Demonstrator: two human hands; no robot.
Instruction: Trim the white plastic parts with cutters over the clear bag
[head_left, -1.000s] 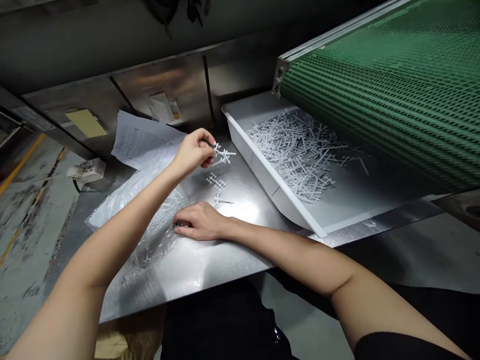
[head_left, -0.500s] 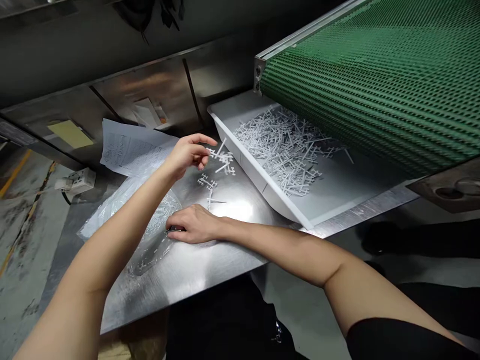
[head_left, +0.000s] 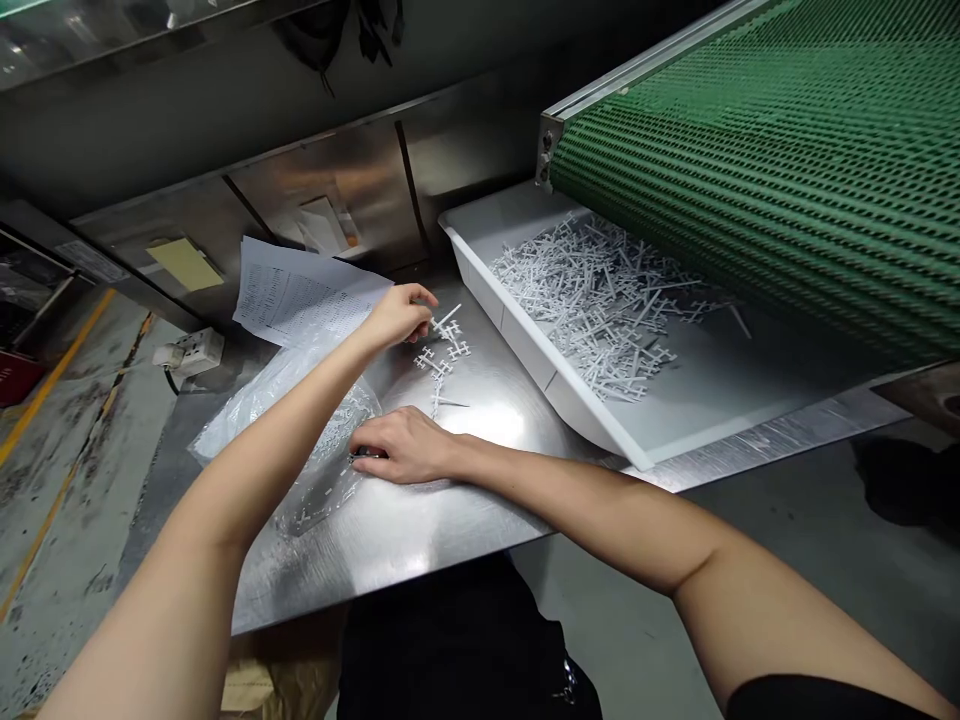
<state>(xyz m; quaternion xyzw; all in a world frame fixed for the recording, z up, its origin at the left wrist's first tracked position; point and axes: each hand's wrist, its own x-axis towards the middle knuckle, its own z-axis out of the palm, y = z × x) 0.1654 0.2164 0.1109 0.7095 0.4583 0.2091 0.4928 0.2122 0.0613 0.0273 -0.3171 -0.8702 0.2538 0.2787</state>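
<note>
White plastic sprues [head_left: 442, 345] lie loose on the steel bench [head_left: 420, 520], near its back edge and just beside the white tray [head_left: 525, 345]. The left hand [head_left: 401, 315] reaches over them, its fingertips pinched at the nearest sprue; whether the grip has closed on it I cannot tell. The right hand [head_left: 405, 445] rests palm-down toward the bench's middle, fingers curled over a small dark thing at the edge of a clear bag [head_left: 300, 430], which holds more such parts; what that grip holds is unclear. The tray, at the bench's right side under a green belt [head_left: 757, 170], carries a heap of sprues [head_left: 600, 300]. Papers [head_left: 300, 295] lie at the back left.
</note>
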